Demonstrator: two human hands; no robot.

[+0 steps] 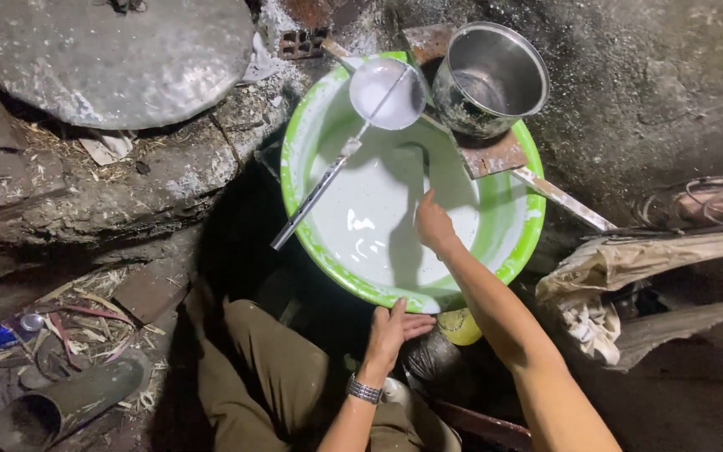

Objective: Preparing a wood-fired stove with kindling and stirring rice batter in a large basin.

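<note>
We see a round basin [522, 251] with a bright green rim, holding a pool of white liquid [378, 209], set low among rough grey stone and packed earth. Our right hand [433, 224] reaches in over the liquid from the near right side, fingers curled loosely together with the thumb raised, the grip closed on nothing that we can make out; whether the fingertips touch the liquid we cannot tell. Our left hand [391, 328], with a metal watch [364, 390] on the wrist, rests flat and spread against the near rim of the basin, fingers apart, pressing on the edge rather than clasping it. A long-handled metal ladle [388, 92] lies across the far left part of the basin, its bowl coated white and sitting by the far rim, its handle slanting down to the left over the edge. At the far right rim a rusty flat plate [495, 157] bridges the basin, and a steel pot [487, 79] stands on it, tilted towards us. A yellow object [460, 328] shows just under the near rim, between our arms. To the upper left lies a large round grey slab [110, 54]; at the lower left a dark boot [69, 402] lies on its side among straw. Crumpled sacking [621, 276] lies at the right.
</note>
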